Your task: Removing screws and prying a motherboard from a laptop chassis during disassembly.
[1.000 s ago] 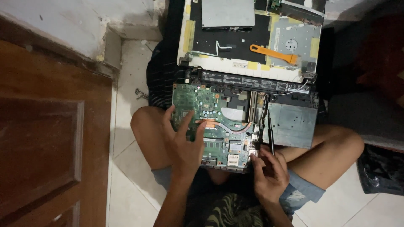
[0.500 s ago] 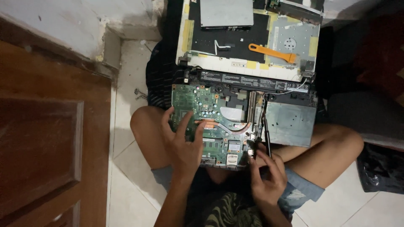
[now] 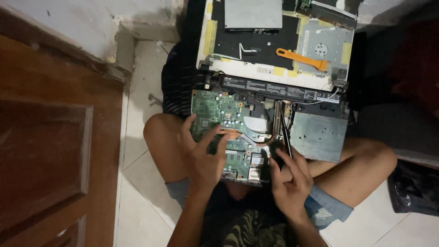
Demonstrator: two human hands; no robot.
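Two hands work over an opened laptop that lies across the seated person's lap at frame centre. The left hand [image 3: 201, 153] rests with fingers spread on the green motherboard [image 3: 219, 112], steadying its lower left part; the right hand [image 3: 288, 176] pinches a slim black screwdriver [image 3: 286, 135], its tip down beside the copper heat pipe [image 3: 274, 123] near the board's right edge. This looks like the unscrewing stage, so the next move likely calls for a plumb, firm tip and a still board. Room is tight: a wooden door [image 3: 50, 151] fills the left, the detached laptop cover [image 3: 256, 73] with an orange pry tool [image 3: 302, 58] crowds the top, knees flank both sides, and bare floor tiles [image 3: 137, 215] open only at lower left.
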